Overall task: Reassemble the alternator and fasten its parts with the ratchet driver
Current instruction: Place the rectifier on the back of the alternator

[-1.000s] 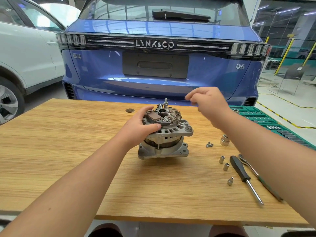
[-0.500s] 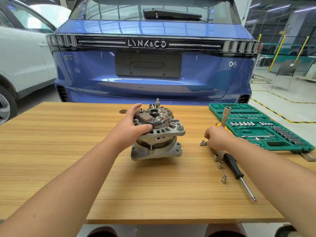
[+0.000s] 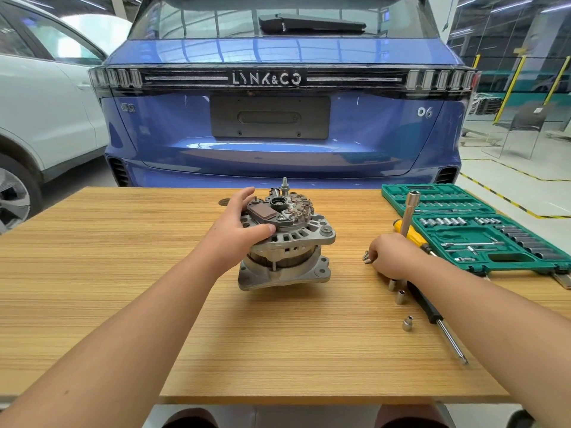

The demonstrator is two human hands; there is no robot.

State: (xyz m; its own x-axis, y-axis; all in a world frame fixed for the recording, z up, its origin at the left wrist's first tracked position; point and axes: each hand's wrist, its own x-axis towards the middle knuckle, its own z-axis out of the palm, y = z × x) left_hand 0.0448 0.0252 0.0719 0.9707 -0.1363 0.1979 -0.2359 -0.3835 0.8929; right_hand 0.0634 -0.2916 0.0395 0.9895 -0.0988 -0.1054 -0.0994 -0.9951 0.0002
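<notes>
Grey metal alternator (image 3: 285, 239) stands upright mid-table (image 3: 123, 273), its shaft axis vertical, threaded stud up. The left hand (image 3: 236, 231) grips its upper housing. The right hand (image 3: 391, 256), fingers curled down, touches small screws (image 3: 366, 257), mostly hidden; whether it pinches them I cannot tell. A long socket driver (image 3: 411, 211) rises behind it, partly covered.

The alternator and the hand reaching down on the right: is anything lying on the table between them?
In the head view, only bare wooden table separates the alternator from the right hand. Small screws lie right at that hand's fingers.
</notes>
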